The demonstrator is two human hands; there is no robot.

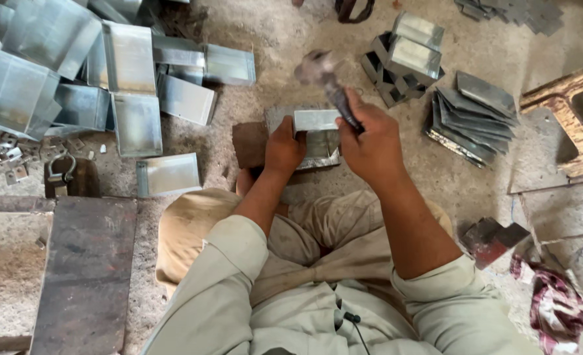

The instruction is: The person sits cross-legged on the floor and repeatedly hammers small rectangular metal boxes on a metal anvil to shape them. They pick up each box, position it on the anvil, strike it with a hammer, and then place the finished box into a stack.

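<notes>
Here, from the head view, I start far out to the left of my hands, where a heap of shiny folded sheet-metal boxes [74, 72] spreads across the dusty ground, some lying open-side up and some overlapping. Below that heap, still well left of my left hand, a dark padlock-shaped metal piece [61, 172] sits on a brown block, with small loose metal bits scattered just beside it, and nearer to me lies a long dark flat steel slab [84, 276]. One single bent sheet-metal tray [168, 174] rests between the slab and my left hand. My left hand [283, 148] is closed down on the near edge of a small grey folded sheet-metal piece [315, 119], pinning it on top of a flat grey metal block [321, 148] that lies directly ahead of my knees; a rusty brown flat plate [249, 143] touches that block on its left side. My right hand [370, 141] is wrapped tight round the dark handle of a steel-headed hammer [319, 71], whose head is blurred and raised above the far side of the folded piece. Beyond my right hand stands a stack of small shiny open-topped metal boxes [406, 56], and just right of it a fanned pile of dark grey flat metal sheets [472, 115]. Farther right is a worn wooden frame [571, 108], and low to the right of my right arm lie a reddish bent metal scrap [492, 240] and a crumpled red-and-white rag [558, 309].
</notes>
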